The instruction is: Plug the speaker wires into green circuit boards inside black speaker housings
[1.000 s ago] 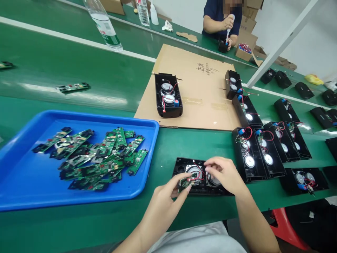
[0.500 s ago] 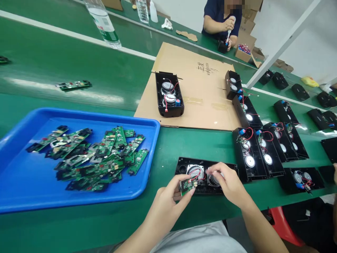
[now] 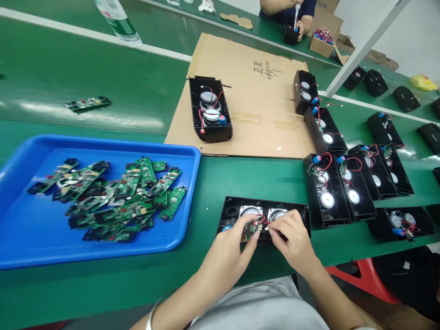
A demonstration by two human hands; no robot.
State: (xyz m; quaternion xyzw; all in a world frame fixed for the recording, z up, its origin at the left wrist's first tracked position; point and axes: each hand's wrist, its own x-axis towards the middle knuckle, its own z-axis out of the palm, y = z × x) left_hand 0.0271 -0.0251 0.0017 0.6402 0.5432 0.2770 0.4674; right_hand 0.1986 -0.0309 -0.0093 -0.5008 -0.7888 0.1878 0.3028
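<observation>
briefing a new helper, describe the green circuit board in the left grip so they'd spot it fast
Find the blue tray on the green table, then go right to the black speaker case nearest the wearer. Over that case, the left grip pinches one green circuit board. Unlike the boards piled in the tray, this one is held up, red wires beside it.

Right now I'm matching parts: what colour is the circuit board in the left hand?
Mostly green; the circuit board shows in the head view.
</observation>
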